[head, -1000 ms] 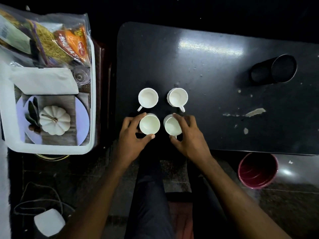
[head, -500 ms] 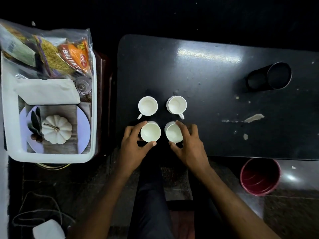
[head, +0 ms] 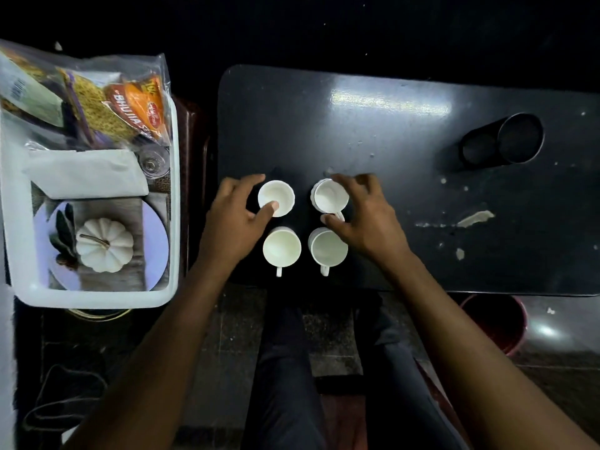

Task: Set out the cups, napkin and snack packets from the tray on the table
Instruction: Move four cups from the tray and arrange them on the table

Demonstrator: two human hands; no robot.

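Several white cups stand in a square on the black table (head: 357,141). My left hand (head: 232,219) holds the far-left cup (head: 279,196), thumb on its near rim and forefinger behind it. My right hand (head: 370,219) grips the far-right cup (head: 329,198), fingers over its far rim and thumb by its handle. The near-left cup (head: 281,246) and near-right cup (head: 328,248) stand free, handles pointing towards me. In the white tray (head: 173,190) on the left lie a folded white napkin (head: 87,173) and snack packets (head: 130,105) in a clear bag.
The tray also holds a plate with a white pumpkin (head: 104,245) and a small glass (head: 152,160). A black double cylinder holder (head: 503,141) lies at the table's far right. A red bucket (head: 493,323) stands on the floor below the table's front edge.
Both hands have let go of the two near cups and moved forward onto the two far cups. The near cups' handles now point towards me.
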